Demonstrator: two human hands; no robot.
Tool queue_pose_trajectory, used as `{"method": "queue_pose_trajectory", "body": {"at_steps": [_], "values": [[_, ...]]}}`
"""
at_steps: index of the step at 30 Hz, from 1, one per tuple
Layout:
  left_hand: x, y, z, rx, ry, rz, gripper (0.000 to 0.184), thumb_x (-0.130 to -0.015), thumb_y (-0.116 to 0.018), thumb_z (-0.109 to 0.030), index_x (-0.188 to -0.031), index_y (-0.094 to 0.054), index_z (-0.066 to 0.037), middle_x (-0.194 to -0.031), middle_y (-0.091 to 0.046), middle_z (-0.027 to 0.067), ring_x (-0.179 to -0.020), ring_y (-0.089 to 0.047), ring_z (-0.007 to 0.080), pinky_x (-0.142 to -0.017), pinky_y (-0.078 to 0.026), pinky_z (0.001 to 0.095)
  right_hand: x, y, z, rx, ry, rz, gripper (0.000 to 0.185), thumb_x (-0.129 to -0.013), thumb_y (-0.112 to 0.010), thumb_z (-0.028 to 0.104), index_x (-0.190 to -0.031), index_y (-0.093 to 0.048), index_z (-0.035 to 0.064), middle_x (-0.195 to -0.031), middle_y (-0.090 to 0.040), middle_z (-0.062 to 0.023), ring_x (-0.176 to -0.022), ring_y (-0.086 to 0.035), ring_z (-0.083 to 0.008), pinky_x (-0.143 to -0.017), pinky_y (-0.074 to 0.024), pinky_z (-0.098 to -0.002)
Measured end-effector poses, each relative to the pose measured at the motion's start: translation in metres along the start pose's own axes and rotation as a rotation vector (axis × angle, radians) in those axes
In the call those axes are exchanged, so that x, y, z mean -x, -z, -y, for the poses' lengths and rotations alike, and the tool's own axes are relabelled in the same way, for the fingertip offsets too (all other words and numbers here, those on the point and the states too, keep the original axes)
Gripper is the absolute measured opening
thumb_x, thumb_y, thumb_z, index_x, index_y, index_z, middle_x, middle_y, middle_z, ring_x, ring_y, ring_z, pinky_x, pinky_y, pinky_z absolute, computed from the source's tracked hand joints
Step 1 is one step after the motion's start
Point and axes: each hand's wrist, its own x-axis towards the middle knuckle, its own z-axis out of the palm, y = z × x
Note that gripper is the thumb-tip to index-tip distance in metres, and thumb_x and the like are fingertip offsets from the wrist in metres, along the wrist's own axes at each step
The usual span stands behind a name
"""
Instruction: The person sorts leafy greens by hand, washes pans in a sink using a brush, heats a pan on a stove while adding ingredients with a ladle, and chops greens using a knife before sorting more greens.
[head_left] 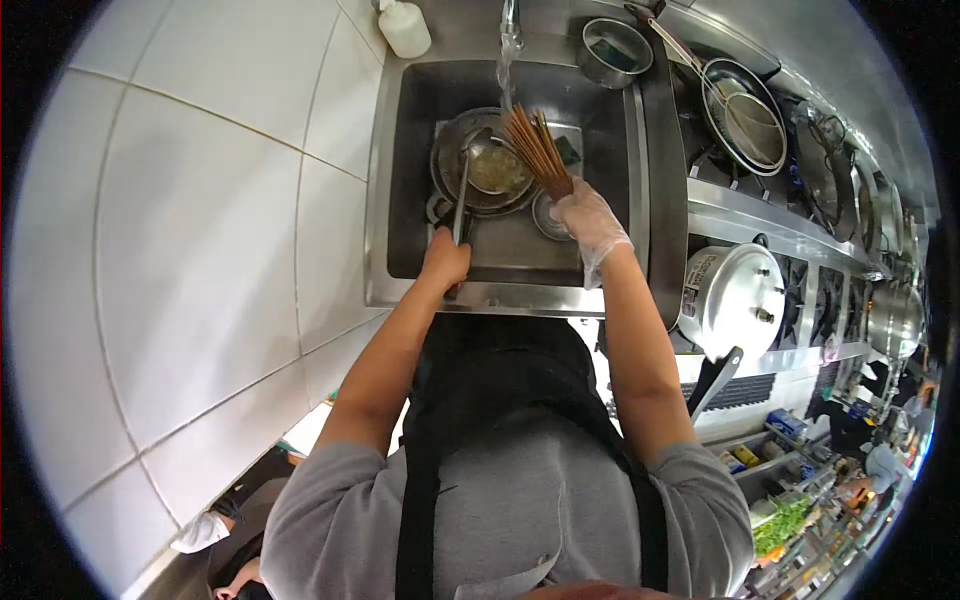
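Stainless steel edges the sink in the head view, its front rim just below the bare left hand, closed round a metal-shafted utensil. That shaft reaches into a wet pan toward eleven o'clock. At one o'clock, the right hand (in a clear glove) grips a bamboo brush, its tips by the running water. Bare basin floor opens at six; white tiles rise at nine; a pressure cooker stands at four.
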Motion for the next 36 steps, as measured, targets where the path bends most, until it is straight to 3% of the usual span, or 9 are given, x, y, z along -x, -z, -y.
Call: {"method": "queue_pose_trajectory", "body": {"at_steps": [8,20,21,23,25,27,30,32,36], "values": [[0.059,0.041,-0.003,0.805,0.130,0.311,0.032,-0.115,-0.056,-0.027,-0.134,-0.058,-0.002,-0.080,-0.056,0.0012,-0.056,-0.052,0.0139,-0.046,-0.044,0.0341,-0.121,-0.089,-0.019,0.224,0.193,0.083,0.086,-0.107,-0.062,0.035,-0.176,-0.019,0.0073,-0.153,-0.063,-0.0253,-0.143,-0.058,-0.0402,-0.122,-0.0446,-0.0472],[0.071,0.028,-0.002,1.046,0.064,0.517,0.039,-0.115,-0.056,-0.031,-0.141,-0.055,-0.001,-0.082,-0.054,-0.0025,-0.057,-0.048,0.0080,-0.046,-0.040,0.0272,-0.127,-0.037,-0.063,0.535,0.248,0.058,0.055,-0.106,-0.059,0.029,-0.155,-0.056,0.0016,-0.162,-0.056,-0.0180,-0.142,-0.061,-0.0357,-0.118,-0.0515,-0.0449],[0.069,0.029,0.003,1.066,0.048,0.573,0.034,-0.115,-0.056,-0.030,-0.137,-0.057,-0.003,-0.081,-0.055,-0.0021,-0.057,-0.049,0.0091,-0.045,-0.040,0.0280,-0.068,0.020,0.034,0.433,-0.187,0.137,0.053,-0.106,-0.059,0.032,-0.150,-0.061,0.0007,-0.164,-0.054,-0.0200,-0.145,-0.059,-0.0362,-0.121,-0.0493,-0.0456],[0.065,0.030,0.003,1.087,0.035,0.622,0.030,-0.115,-0.057,-0.029,-0.132,-0.060,-0.004,-0.079,-0.056,-0.0016,-0.058,-0.050,0.0102,-0.045,-0.041,0.0289,-0.085,0.005,0.002,0.711,0.178,0.214,0.049,-0.105,-0.062,0.027,-0.146,-0.064,0.0012,-0.165,-0.052,-0.0207,-0.145,-0.058,-0.0370,-0.120,-0.0499,-0.0454],[0.067,0.027,-0.005,0.982,-0.017,0.482,0.029,-0.114,-0.058,-0.031,-0.125,-0.063,-0.004,-0.077,-0.057,-0.0005,-0.058,-0.055,0.0116,-0.045,-0.043,0.0304,-0.091,0.001,-0.017,0.964,0.553,0.297,0.045,-0.104,-0.064,0.023,-0.143,-0.067,0.0017,-0.166,-0.050,-0.0214,-0.146,-0.057,-0.0377,-0.120,-0.0506,-0.0452],[0.072,0.025,-0.005,0.657,-0.047,0.335,0.031,-0.114,-0.059,-0.033,-0.121,-0.065,-0.003,-0.076,-0.058,0.0009,-0.060,-0.059,0.0123,-0.046,-0.045,0.0315,-0.094,0.019,-0.015,0.425,-0.190,0.019,0.040,-0.098,-0.068,0.009,-0.138,-0.072,0.0033,-0.171,-0.043,-0.0212,-0.147,-0.057,-0.0397,-0.121,-0.0509,-0.0435],[0.068,0.015,0.004,0.073,-0.110,0.057,0.034,-0.106,-0.066,-0.029,-0.121,-0.069,0.002,-0.075,-0.066,0.0098,-0.072,-0.074,0.0240,-0.058,-0.058,0.0422,-0.075,0.056,-0.013,0.961,0.166,0.049,0.057,-0.099,-0.067,0.025,-0.152,-0.062,0.0036,-0.148,-0.065,-0.0271,-0.139,-0.063,-0.0375,-0.119,-0.0489,-0.0425],[0.050,0.004,0.019,-0.618,-0.381,-0.320,0.048,-0.100,-0.065,-0.018,-0.143,-0.062,0.004,-0.099,-0.074,0.0237,-0.091,-0.076,0.0416,-0.082,-0.061,0.0534,-0.034,0.060,0.033,0.474,0.158,-0.107,0.065,-0.100,-0.067,0.026,-0.161,-0.054,0.0074,-0.145,-0.068,-0.0248,-0.138,-0.064,-0.0370,-0.117,-0.0498,-0.0446],[0.059,0.010,-0.005,-0.540,-0.370,-0.331,0.062,-0.093,-0.065,-0.010,-0.153,-0.056,0.003,-0.122,-0.071,0.0322,-0.112,-0.070,0.0501,-0.099,-0.056,0.0575,-0.004,0.033,0.079,0.116,0.035,0.026,0.069,-0.101,-0.066,0.029,-0.165,-0.049,0.0092,-0.135,-0.073,-0.0260,-0.128,-0.070,-0.0410,-0.112,-0.0538,-0.0475]]}}
